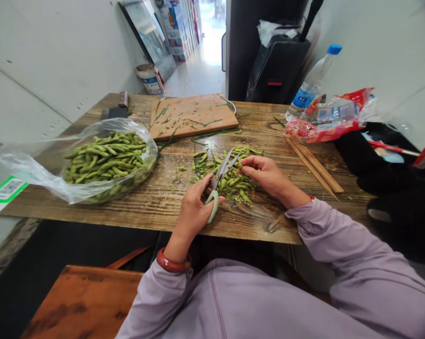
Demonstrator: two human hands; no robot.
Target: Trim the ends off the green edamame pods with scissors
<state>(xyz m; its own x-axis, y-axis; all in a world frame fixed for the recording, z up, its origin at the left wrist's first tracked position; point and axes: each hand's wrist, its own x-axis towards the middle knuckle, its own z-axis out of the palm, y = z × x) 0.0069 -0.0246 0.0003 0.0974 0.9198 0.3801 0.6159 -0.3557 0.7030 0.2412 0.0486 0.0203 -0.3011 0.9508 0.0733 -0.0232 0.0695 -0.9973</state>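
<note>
My left hand [193,207] grips the green-handled scissors [219,181], whose blades are parted and point up to the right over a loose pile of green bean pods [229,181] on the wooden table [152,202]. At the right side of the pile, my right hand [265,174] pinches a pod near the blade tips. A clear plastic bag [102,162] heaped with more bean pods lies to the left of the pile.
A wooden cutting board [193,115] with green scraps lies behind the pile. Chopsticks [313,165], a red-and-clear plastic bag [334,117] and a water bottle [313,82] sit at the right. A wooden stool [85,301] stands below the table's near edge.
</note>
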